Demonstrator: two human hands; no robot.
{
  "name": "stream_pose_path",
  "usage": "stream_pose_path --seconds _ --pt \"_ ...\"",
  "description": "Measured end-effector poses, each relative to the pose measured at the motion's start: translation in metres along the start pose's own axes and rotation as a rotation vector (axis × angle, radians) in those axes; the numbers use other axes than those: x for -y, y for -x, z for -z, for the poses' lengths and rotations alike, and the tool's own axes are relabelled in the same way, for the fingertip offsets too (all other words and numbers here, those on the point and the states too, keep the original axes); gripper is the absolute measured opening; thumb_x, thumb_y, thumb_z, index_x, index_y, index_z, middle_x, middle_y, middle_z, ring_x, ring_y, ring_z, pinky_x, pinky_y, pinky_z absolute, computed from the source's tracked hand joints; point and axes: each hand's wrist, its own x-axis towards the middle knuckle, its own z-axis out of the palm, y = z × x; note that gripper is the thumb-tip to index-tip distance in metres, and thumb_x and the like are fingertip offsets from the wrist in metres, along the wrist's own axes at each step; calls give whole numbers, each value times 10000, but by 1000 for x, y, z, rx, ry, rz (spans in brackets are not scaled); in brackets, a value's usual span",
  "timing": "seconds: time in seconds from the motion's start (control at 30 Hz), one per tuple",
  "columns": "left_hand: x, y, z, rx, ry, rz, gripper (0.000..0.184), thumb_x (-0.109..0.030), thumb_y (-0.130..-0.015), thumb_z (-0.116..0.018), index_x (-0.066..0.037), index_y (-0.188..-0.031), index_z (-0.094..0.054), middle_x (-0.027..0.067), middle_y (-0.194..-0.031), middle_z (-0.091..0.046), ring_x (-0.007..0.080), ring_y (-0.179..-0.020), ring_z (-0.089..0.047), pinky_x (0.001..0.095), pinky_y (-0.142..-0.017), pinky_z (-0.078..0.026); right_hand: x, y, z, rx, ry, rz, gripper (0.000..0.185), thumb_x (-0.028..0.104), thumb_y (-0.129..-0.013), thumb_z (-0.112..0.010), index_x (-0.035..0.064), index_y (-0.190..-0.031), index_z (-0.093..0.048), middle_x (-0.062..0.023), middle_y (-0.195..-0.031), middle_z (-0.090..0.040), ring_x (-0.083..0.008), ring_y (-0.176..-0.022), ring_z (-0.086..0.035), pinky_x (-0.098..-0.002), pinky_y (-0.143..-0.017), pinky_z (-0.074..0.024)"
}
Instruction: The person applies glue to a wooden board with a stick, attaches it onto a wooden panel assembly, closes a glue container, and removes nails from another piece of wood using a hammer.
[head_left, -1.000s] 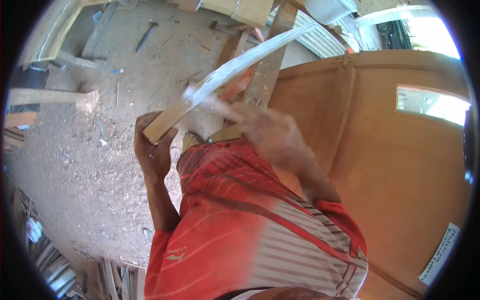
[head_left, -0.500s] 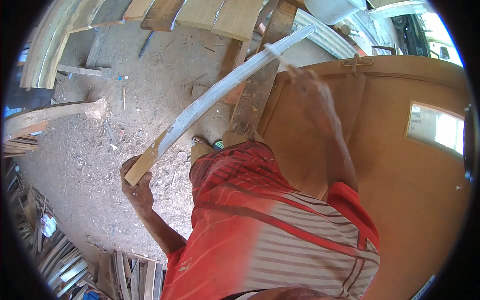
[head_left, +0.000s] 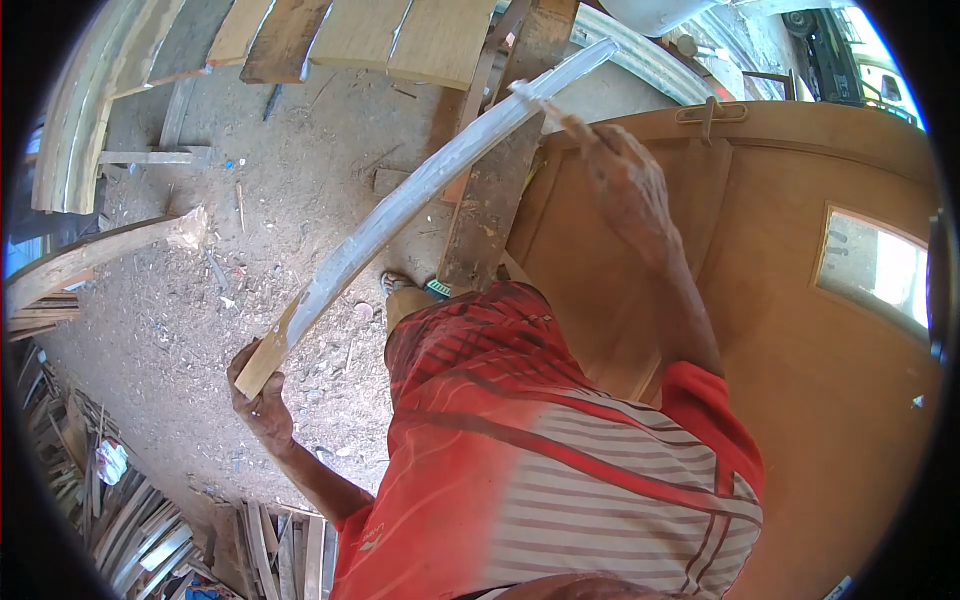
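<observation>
A long, slightly curved wooden board [head_left: 400,205] slants across the view, its upper face coated in whitish-grey paint. Its near end is bare wood, and my left hand [head_left: 262,395] is closed around it. My right hand [head_left: 625,180] grips a paintbrush [head_left: 548,105] by its handle. The white-smeared tip of the brush is at the board's edge near the far end; whether it touches is hard to tell. White paint marks my right fingers. Beneath the board's far part runs a dark brown plank [head_left: 495,215].
A brown panelled door [head_left: 620,290] with a small glass pane stands to the right. Coated boards [head_left: 350,40] line up at the top left. A curved timber piece [head_left: 100,250] juts in from the left. Scrap wood [head_left: 150,530] is piled at lower left. Wood shavings litter the floor [head_left: 290,220].
The brush tip has shifted slightly left along the far part of the board. The board and my left hand sit a little lower and further left in view, as the camera moved slightly.
</observation>
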Motion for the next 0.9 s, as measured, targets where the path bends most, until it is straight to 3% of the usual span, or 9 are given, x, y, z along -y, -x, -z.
stream_pose_path --seconds 0.27,0.37,0.47,0.63,0.8,0.9 --pt "0 1 5 73 -123 61 581 -350 -930 -776 32 -1332 -599 118 -1281 -609 248 -1191 -562 394 -1021 -453 -110 -27 -8 -1 132 -248 417 148 -995 -570 180 -1407 -628 -115 -1108 -671 -334 -1028 -669 -455 -828 -541" --pt "0 2 2 60 -73 94 572 -335 -925 -780 29 -1327 -598 109 -1261 -607 239 -1171 -558 385 -1007 -450 -137 -35 -9 -16 172 -392 374 195 -1013 -546 175 -1369 -658 -112 -1113 -671 -327 -1048 -671 -509 -994 -483" --pt "2 4 -1 40 -71 114 559 -325 -926 -778 30 -1317 -596 100 -1236 -602 229 -1147 -552 376 -992 -447 -152 -31 -15 -172 143 -240 391 158 -1002 -547 135 -1385 -623 -160 -1099 -669 -384 -999 -662 -495 -856 -528" --pt "6 5 1 43 -107 135 549 -322 -923 -779 29 -1304 -598 93 -1221 -596 222 -1136 -543 372 -987 -438 -127 -21 -3 -31 31 -265 372 161 -990 -550 118 -1342 -661 -172 -1082 -670 -383 -1003 -662 -471 -864 -519" --pt "9 5 0 40 -55 107 554 -327 -922 -780 24 -1312 -599 81 -1232 -588 218 -1153 -530 367 -997 -428 -143 -30 -6 -141 7 -228 372 166 -976 -561 130 -1326 -683 -165 -1056 -665 -367 -977 -664 -460 -852 -510" --pt "10 5 0 37 -18 146 558 -328 -920 -781 20 -1317 -600 79 -1238 -584 216 -1160 -525 362 -1001 -423 -149 -35 -11 -63 -3 -249 366 153 -984 -565 127 -1329 -685 -149 -1026 -675 -334 -928 -673 -460 -855 -515"
